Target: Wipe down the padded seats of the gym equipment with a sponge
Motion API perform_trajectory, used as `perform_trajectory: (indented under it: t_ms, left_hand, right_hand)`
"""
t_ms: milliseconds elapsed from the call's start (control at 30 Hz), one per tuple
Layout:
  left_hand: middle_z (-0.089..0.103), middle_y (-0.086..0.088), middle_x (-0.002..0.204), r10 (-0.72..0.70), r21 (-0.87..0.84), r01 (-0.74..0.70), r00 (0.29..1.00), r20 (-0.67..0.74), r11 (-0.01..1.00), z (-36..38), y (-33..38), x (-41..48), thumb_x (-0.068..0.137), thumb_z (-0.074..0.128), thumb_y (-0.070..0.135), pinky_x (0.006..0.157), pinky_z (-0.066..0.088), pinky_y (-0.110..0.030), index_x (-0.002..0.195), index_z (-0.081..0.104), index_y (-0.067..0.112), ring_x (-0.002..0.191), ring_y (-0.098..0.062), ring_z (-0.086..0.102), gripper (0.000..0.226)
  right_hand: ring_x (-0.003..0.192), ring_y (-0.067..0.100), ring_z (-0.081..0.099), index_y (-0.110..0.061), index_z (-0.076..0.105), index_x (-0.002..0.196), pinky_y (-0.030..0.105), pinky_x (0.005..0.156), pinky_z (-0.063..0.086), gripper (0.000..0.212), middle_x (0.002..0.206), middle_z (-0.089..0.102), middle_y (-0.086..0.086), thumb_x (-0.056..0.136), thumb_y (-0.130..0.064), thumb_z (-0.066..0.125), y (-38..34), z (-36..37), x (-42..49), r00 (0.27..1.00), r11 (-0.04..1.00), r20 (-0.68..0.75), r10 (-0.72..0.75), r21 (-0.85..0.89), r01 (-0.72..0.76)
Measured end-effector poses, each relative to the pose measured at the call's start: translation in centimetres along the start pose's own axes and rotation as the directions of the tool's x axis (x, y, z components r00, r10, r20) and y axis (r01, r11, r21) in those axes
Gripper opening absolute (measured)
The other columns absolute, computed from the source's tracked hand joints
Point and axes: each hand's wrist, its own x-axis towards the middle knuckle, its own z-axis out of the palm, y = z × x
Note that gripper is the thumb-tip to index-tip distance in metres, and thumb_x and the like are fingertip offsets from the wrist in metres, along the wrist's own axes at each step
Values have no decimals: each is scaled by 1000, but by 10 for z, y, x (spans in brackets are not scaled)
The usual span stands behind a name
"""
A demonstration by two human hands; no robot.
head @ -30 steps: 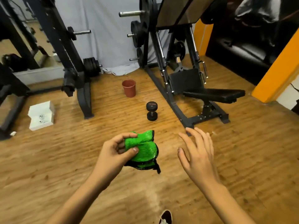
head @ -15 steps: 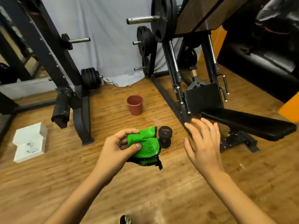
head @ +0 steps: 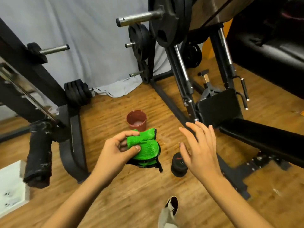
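My left hand grips a bright green fluffy sponge with a black rim, held in the air at the centre of the view. To its right my right hand hovers with fingers spread and nothing in it. The black padded seat of the weight machine stretches out to the right, just beyond my right hand. Its upright black back pad stands behind the seat's near end. Neither hand touches the padding.
A reddish-brown pot stands on the wooden floor beyond the sponge. A black dumbbell lies by the machine's frame. A black rack with weight plates rises at the left. A white box sits at the far left. My shoe shows at the bottom.
I have walked closer to the machine, so the seat, the pot and the dumbbell now lie nearer and lower in view. Both hands keep the same pose, the sponge still in the left.
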Motion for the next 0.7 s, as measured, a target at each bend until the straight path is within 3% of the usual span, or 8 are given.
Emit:
perform_trajectory:
  t_ms: [467,700]
  left_hand:
    - [78,-7,104,-97,-94,94,995,-26,991,-82,-44,279,86,70,-9,91,59,-38,113,67,11,103,-24,73,33]
    - [78,-3,103,-91,-31,93,994,66,995,-139,-129,415,87,69,-9,83,58,-25,113,66,12,92,-12,72,33]
  right_hand:
    - [139,34,45,-16,63,132,64,118,23,40,139,56,8,92,-19,62,27,197,235,985,997,156,-75,25,72]
    - [139,33,44,-17,63,131,62,119,22,40,139,56,8,92,-19,64,33,331,293,981,998,184,-65,13,64]
